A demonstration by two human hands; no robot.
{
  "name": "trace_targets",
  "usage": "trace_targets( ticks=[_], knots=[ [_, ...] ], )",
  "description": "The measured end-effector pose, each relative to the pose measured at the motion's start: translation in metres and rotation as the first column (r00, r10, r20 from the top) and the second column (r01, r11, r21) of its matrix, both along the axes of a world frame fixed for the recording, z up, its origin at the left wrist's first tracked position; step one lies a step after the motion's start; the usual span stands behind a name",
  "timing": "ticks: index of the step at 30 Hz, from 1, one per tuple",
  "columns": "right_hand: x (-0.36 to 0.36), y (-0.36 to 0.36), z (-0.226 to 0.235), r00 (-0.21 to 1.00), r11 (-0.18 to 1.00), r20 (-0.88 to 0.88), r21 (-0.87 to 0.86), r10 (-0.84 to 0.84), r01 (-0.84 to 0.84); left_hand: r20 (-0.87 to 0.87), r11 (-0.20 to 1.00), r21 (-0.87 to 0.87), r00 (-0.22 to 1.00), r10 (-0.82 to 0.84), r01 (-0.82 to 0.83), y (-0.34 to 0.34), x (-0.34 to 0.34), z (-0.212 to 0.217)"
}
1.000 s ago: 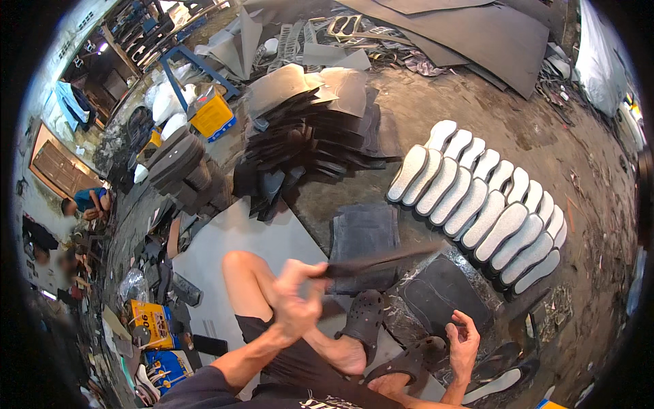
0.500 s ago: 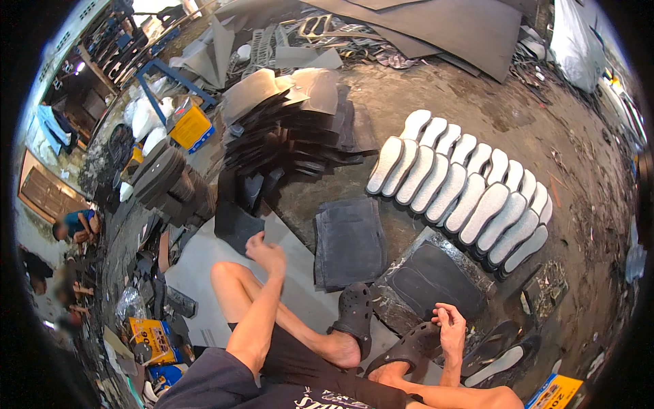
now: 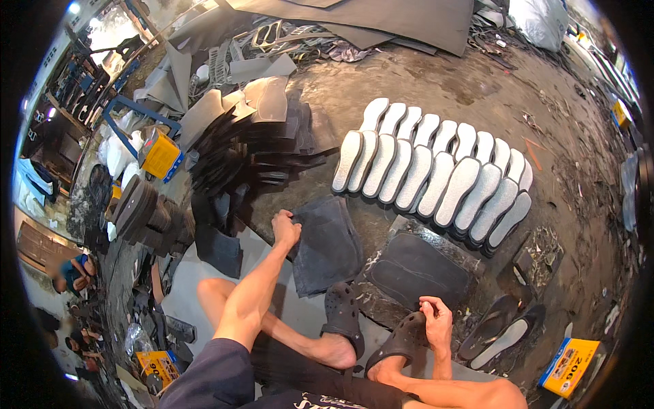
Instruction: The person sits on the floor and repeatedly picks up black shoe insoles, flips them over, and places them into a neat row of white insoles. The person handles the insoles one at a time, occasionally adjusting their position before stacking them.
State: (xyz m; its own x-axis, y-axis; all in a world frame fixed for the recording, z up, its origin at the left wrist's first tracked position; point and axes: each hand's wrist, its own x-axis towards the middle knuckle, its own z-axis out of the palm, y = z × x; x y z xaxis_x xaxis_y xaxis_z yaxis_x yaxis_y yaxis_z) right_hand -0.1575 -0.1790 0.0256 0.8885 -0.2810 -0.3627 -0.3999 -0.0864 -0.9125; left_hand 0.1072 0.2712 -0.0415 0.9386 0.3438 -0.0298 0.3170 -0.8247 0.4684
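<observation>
Person sat on the floor (image 3: 422,88), legs crossed, black clogs on both feet. Left hand (image 3: 285,228) was stretched forward, fingers curled over the near-left edge of a dark sheet (image 3: 330,245) lying flat on the floor just ahead of the knees; grip looked like a closed pinch on the edge, thumb hidden. Right hand (image 3: 436,320) rested at the near edge of the cutting board (image 3: 419,269), fingers bent loosely; whether it held anything small could not be told.

On the board lay a dark sheet with a sole outline marked on it. Beyond it, two overlapping rows of white soles (image 3: 436,174). A fanned stack of dark sheets (image 3: 252,153) stood to the left, near a yellow box (image 3: 162,155).

Judgement: to handle the sheet well, lift from the edge with the whole hand rather than fingertips, since the thin material would likely flop; keep it low and flat, and clear of the left clog (image 3: 342,317) beside it and the white soles.
</observation>
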Motion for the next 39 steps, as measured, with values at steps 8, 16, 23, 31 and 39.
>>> trace_targets(
  ticks=[8, 16, 23, 31, 39],
  knots=[
    [-0.001, 0.005, -0.007, 1.000, 0.999, 0.031, 0.049, 0.003, -0.004, -0.222, 0.939, 0.019, 0.917, -0.332, 0.344, 0.039, 0.020, 0.026],
    [-0.007, 0.002, -0.010, 0.999, 0.998, 0.045, -0.054, -0.017, 0.020, -0.073, 0.493, -0.620, 0.580, -0.811, 0.610, -0.148, -0.153, 0.169],
    [0.001, 0.008, 0.035, 0.991, 0.971, 0.058, 0.199, 0.122, -0.131, 0.093, 0.178, -0.972, 0.948, -0.305, 0.153, -0.150, -0.205, 0.294],
    [0.018, -0.037, 0.056, 0.963, 0.753, 0.103, 0.646, -0.249, 0.125, 0.005, 0.222, -0.971, 0.939, -0.343, 0.087, -0.198, -0.143, 0.173],
    [-0.016, -0.066, -0.028, 0.958, 0.943, 0.018, -0.171, -0.288, 0.287, 0.034, 0.729, -0.568, 0.896, -0.443, 0.382, -0.233, -0.143, 0.053]
  ],
)
